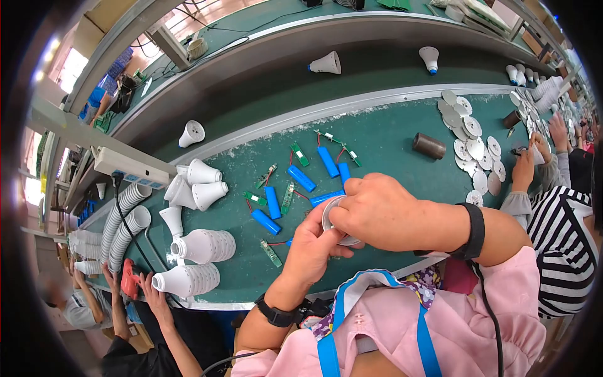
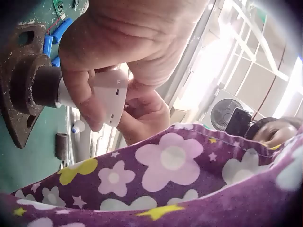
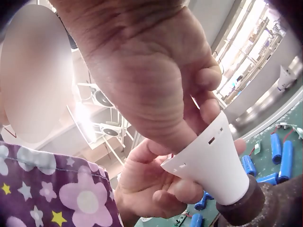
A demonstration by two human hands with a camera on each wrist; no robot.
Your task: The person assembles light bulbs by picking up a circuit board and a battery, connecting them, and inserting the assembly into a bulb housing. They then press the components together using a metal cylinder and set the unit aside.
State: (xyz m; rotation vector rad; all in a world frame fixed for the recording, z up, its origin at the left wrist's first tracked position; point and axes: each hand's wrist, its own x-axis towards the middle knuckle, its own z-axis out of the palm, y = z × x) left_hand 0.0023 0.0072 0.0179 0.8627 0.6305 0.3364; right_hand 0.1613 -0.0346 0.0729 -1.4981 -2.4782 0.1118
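Note:
A white cone-shaped lamp housing stands with its narrow end in a dark round metal holder, its wide mouth toward the person. The left hand holds the housing round its side, thumb and fingers on opposite sides. Fingers of the right hand reach into the wide mouth; their tips are hidden inside. From above, the right hand covers much of the housing, next to the left hand.
Blue cells wired to green boards lie beyond the hands. White housings stand stacked at left. Metal discs and a dark cylinder are at right. Other people work on both sides.

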